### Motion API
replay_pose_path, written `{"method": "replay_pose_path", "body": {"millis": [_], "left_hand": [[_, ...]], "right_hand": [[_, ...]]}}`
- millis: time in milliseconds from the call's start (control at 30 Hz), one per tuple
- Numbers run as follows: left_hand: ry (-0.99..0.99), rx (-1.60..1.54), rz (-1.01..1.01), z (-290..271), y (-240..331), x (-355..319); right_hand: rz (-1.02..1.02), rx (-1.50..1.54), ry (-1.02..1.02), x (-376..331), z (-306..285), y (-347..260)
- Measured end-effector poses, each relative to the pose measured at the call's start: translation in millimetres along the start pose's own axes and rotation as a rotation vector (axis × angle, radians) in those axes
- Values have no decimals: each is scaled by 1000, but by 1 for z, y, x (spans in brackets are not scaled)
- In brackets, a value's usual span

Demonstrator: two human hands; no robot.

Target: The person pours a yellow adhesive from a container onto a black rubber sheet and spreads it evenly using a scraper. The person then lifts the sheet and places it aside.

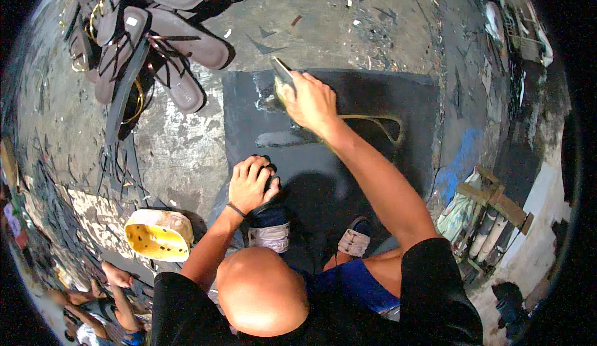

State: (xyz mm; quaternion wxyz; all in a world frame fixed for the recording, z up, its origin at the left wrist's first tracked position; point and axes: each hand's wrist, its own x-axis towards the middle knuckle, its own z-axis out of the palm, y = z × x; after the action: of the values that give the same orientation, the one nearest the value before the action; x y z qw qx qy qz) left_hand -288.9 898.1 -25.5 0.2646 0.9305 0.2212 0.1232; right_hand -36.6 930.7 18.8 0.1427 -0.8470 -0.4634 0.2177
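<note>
My right hand [311, 103] reaches over a black mat [398, 165] on the ground, fingers closed round a flat dark piece with a pale yellowish edge [283, 72]. Its exact kind is unclear. Beside my right wrist, a yellowish curved outline [395, 125] marks the mat. Lower down, next to my left foot, my left hand [250, 184] has its fingers bent over something black and glossy, mostly hidden beneath them. A sandal [270, 237] with pale straps shows below that hand, and another [354, 241] is on my right foot.
Several brown sandals [186, 41] with thin dark straps lie heaped at the far left. A pale container [158, 234] with a yellow inside stands left of my left forearm. At right is a wooden frame [494, 206]. Another person's arm [121, 290] shows at lower left.
</note>
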Motion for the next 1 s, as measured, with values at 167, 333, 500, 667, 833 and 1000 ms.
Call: {"method": "replay_pose_path", "body": {"millis": [167,333,500,667,833,1000], "left_hand": [[5,-13,-1,2,-3,-3],[-7,-5,1,4,-4,-3],[18,-8,-4,1,-2,0],[-7,-29,-13,7,-2,0],[-14,-8,-18,8,2,1],[-41,34,-41,8,4,-2]], "right_hand": [[-60,-20,-87,15,13,-28],[-106,-32,-109,17,19,-45],[-307,-63,-133,23,19,-42],[-1024,-462,-280,40,-2,-7],[-1225,-310,-278,30,-49,108],[-894,-330,-377,-31,-106,245]]}}
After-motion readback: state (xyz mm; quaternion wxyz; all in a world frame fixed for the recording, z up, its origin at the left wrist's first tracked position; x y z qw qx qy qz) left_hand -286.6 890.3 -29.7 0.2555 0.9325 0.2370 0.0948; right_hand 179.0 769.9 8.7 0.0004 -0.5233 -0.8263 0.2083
